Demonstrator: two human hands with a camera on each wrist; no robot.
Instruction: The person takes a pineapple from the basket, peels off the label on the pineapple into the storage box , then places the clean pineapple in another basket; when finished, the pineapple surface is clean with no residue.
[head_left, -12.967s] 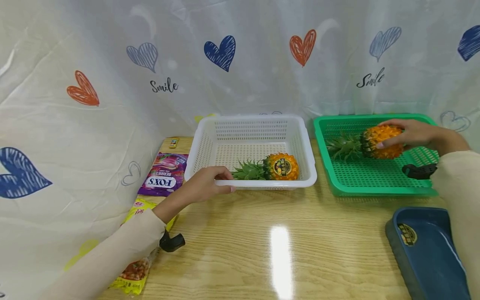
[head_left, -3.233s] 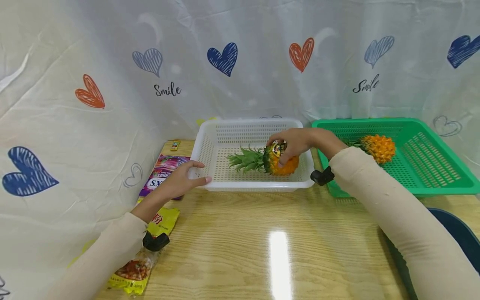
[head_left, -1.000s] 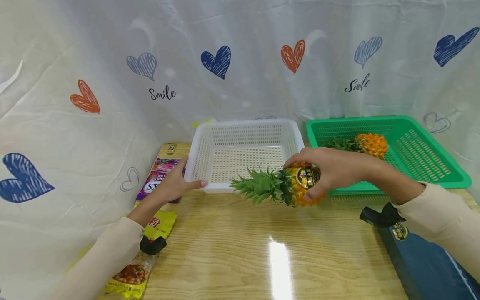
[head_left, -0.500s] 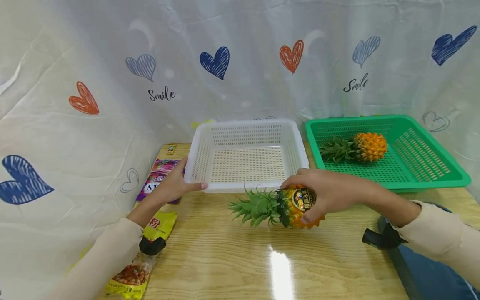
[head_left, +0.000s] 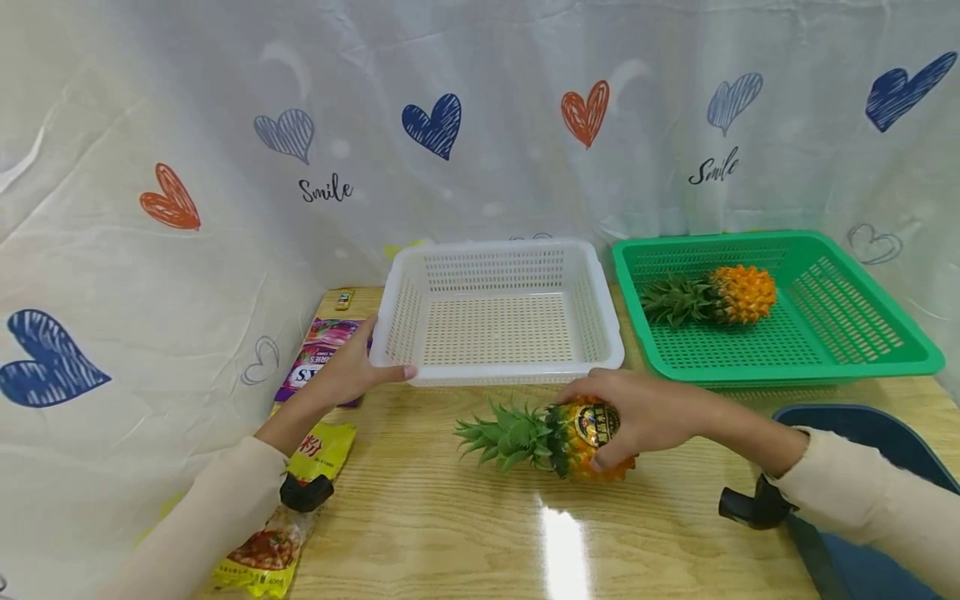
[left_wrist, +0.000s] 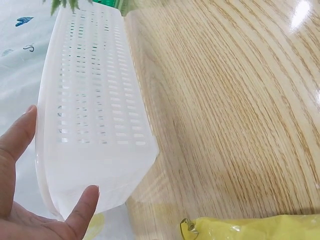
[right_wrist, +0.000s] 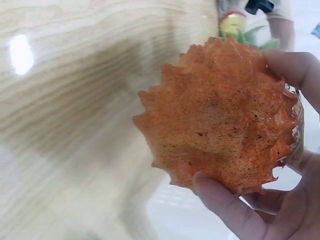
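My right hand (head_left: 637,412) grips a small orange pineapple (head_left: 592,471) by its body, thumb on the near side and fingers over the far side. A black and gold label shows on the fruit, and its green crown points left. In the head view it lies over the table in front of the white basket (head_left: 517,372); the right wrist view shows the spiny base (right_wrist: 215,120) close up. My left hand (head_left: 348,367) rests at that basket's left front corner, thumb along the front and fingers straight against the left side.
A second pineapple (head_left: 742,294) lies in the green basket (head_left: 847,371) at right. A dark blue bin (head_left: 862,550) stands at front right, partly under my sleeve. Along the left edge lie a purple candy bag (head_left: 318,350), a yellow food packet (head_left: 326,446) and a tiny yellow item (head_left: 344,300).
Earlier my right hand held the other pineapple in the green basket. It then took this pineapple out of the white basket and brought it nearer and lower over the table. The left hand stays put lately.
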